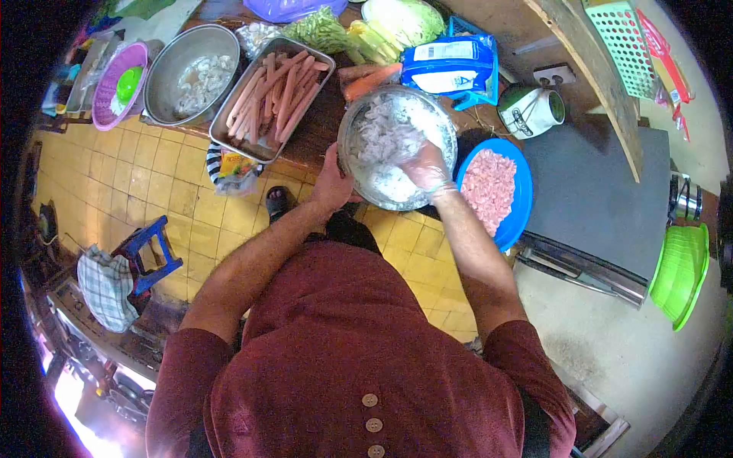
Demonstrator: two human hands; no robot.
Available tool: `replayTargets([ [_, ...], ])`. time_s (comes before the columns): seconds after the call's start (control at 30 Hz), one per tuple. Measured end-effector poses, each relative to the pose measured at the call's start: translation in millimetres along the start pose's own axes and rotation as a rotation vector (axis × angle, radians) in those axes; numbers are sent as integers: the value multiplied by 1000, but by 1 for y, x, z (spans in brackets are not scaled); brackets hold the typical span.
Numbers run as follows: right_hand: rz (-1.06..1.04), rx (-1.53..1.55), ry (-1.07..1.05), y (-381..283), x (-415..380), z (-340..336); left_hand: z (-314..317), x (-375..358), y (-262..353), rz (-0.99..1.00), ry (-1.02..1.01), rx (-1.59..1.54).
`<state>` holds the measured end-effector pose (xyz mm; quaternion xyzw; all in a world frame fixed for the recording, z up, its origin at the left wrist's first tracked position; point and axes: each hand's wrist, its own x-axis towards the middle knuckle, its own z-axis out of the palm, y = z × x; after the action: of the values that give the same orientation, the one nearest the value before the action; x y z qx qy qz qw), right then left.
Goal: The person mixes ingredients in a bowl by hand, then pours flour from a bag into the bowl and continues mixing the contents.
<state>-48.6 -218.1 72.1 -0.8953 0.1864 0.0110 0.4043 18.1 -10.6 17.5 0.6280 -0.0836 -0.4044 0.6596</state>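
A round metal bowl [343, 141] holds white flour [393, 183] and a heap of pale, flour-coated pieces [388, 137] whose kind I cannot make out. My left hand [333, 183] grips the bowl's near left rim, thumb along the side. My right hand [426, 166], in a clear plastic glove, reaches inside the bowl from the right. Its fingers are down among the flour and coated pieces, so their pose is hidden. Just right of the bowl is a blue basin [521, 200] of small pink, raw-looking meat pieces [489, 187].
Left of the bowl are a tray [267, 156] of sausages [279, 95] and a large metal pot [156, 84]. Carrots [372, 81], a cabbage [405, 19] and a blue-white packet [447, 65] lie behind. A dark-topped cabinet [595, 198] stands at right, a blue stool [153, 256] at left.
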Motion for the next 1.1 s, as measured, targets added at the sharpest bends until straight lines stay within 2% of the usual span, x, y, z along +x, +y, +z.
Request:
replayTargets([
  [0.07, -14, 136, 35, -34, -1, -29, -3, -2, 6, -28, 20, 138],
  [0.13, 97, 12, -16, -50, -2, -57, -2, -7, 19, -31, 22, 160],
  [0.27, 42, -46, 4, -72, -2, -85, -2, -7, 23, -55, -4, 133],
  [0.3, 61, -40, -60, -68, 0, -90, -4, -2, 9, -55, -5, 133],
  [0.33, 80, -34, -124, -67, 1, -92, -8, 8, -17, 65, 12, 216],
  [0.37, 80, 28, -135, -77, 0, -95, -8, 9, -18, 185, 30, 298],
  [0.4, 79, 27, -135, -83, 2, -100, -8, 9, -19, 186, 30, 298],
  [0.47, 66, -92, -216, -86, 5, -111, -2, -7, 24, -91, -2, 125],
  [0.53, 125, -10, -218, -88, 8, -116, 0, -11, 32, -91, 6, 148],
  [0.57, 79, -21, -226, -92, 11, -120, 0, -12, 33, -92, 14, 172],
  [0.6, 34, -32, -234, -96, 13, -123, -3, -3, 9, -92, 13, 172],
  [0.67, 50, 87, -265, -95, 15, -122, -14, 23, -61, 370, 81, 452],
  [0.7, 34, 156, -162, -78, 16, -117, -12, 18, -47, 370, 81, 451],
  [0.73, 16, 224, -59, -62, 16, -110, -6, 7, -18, 207, 54, 299],
  [0.77, 6, 173, 81, -50, 12, -102, -2, 1, -1, 45, 27, 145],
  [0.8, 182, 152, 113, -25, 8, -89, -1, 1, -1, 43, 29, 143],
  [0.87, 166, -130, -198, -2, -8, -58, -3, 2, -3, -39, -46, -45],
  [0.93, 131, -564, -295, 20, -31, -3, -3, -1, 0, -97, -54, -59],
  [0.97, 131, -561, -297, 32, -31, 18, -3, -2, 0, -151, -65, -76],
  [1.0, 203, -667, -256, 44, -28, 37, -3, -1, -3, -155, -62, -73],
  [1.03, 273, -773, -212, 47, -21, 52, -4, 1, -9, -37, -77, -30],
  [1.07, 436, -829, -261, 34, -8, 58, -4, 0, -9, 77, -96, 14],
  [1.1, 481, -835, -187, 30, -1, 68, -5, 0, -9, 72, -95, 20],
])
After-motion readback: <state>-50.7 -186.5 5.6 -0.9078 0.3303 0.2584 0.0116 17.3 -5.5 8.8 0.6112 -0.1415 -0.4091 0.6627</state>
